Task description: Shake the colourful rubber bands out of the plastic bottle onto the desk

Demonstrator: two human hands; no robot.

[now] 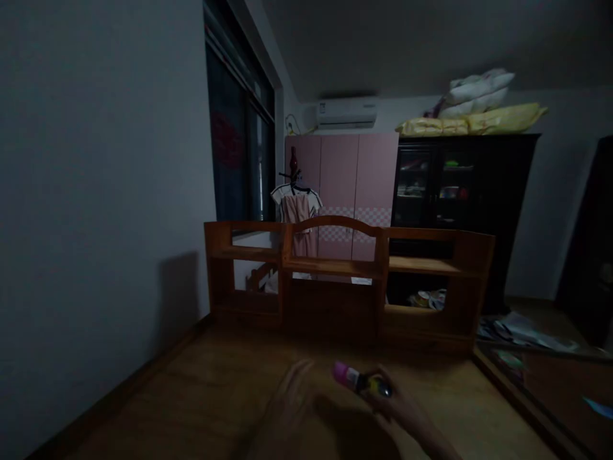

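One small cylindrical bottle, dark with yellow markings and a magenta end (345, 375), is gripped in your right hand (395, 401), fingers wrapped around its dark part, over the light-brown wooden tabletop (191, 396). Its magenta end points toward your left hand (293, 391), which holds nothing, fingers extended (they look blurred), near the bottle but apart from it. Beyond your hands, an open-fronted brown wooden shelf unit (335, 266) with an arched centre stands upright.
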